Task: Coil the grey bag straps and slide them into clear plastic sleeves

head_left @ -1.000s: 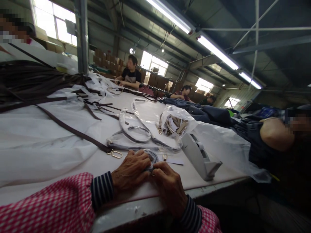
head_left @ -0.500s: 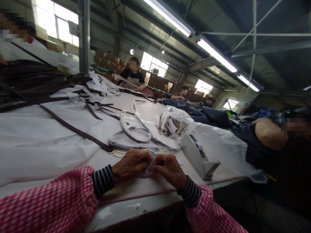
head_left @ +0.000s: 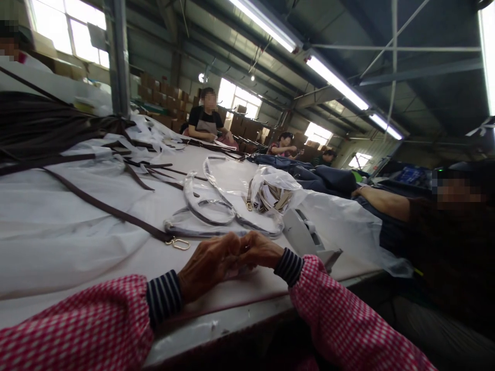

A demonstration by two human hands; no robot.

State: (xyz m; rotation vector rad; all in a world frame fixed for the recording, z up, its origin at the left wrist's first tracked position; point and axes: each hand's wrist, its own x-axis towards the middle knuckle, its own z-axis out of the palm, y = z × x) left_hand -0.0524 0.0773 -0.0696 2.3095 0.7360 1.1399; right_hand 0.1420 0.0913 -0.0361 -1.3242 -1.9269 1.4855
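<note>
My left hand [head_left: 211, 265] and my right hand [head_left: 260, 249] meet close to the table's front edge, fingers bent and pinched together. Between them shows a bit of clear plastic, seemingly an end of the plastic-wrapped strap [head_left: 189, 230]; the fingers hide most of it. That strap lies in loops just beyond my hands, dark inside its clear wrapping. To the left a dark brown strap [head_left: 108, 207] ends in a gold-coloured metal clasp [head_left: 180, 244] near my left hand. A grey tape dispenser [head_left: 303, 234] stands right of my right hand, partly covered by it and my sleeve.
A clear bag of beige straps [head_left: 270, 196] lies behind the dispenser. Brown straps [head_left: 34, 129] are heaped at the left by a metal post [head_left: 118, 62]. Dark blue fabric [head_left: 328, 180] and plastic sheeting [head_left: 344, 221] cover the right side. Several co-workers sit around the table.
My hands have drawn closer together, and the right one has risen and turned inward, covering more of the plastic. The view has shifted slightly right. A co-worker's arm at right has stretched toward the blue fabric.
</note>
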